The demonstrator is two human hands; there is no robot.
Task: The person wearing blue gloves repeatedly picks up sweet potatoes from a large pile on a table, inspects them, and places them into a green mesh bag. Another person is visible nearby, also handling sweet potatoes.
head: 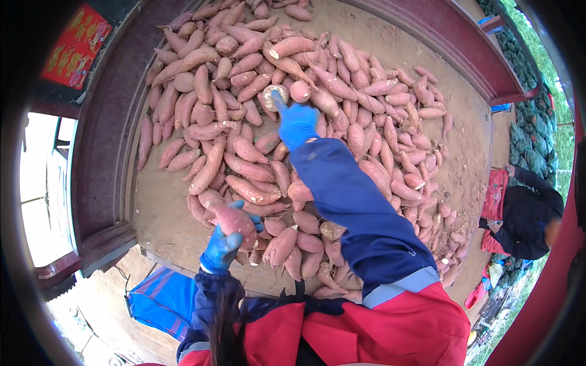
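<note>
A heap of sweet potatoes [249, 169] with pink skins lies spread over a flat brown bed in front of me. My left hand [224, 244], in a blue glove, holds one large sweet potato [236, 224] above the near left part of the heap. My right arm reaches far across the heap. At its end my right hand [297, 124], also blue-gloved, is over the sweet potatoes, with a finger extended to a round, pale, flat-faced thing [275, 97], which may be a cut sweet potato end or a tool. Whether that hand grips it cannot be told.
Dark red metal side walls [103, 114] border the bed at left and upper right [462, 50]. A person in black [526, 219] is at the right, beside a red crate [494, 194] and filled green net sacks [533, 137]. A blue bag [160, 299] stands at lower left.
</note>
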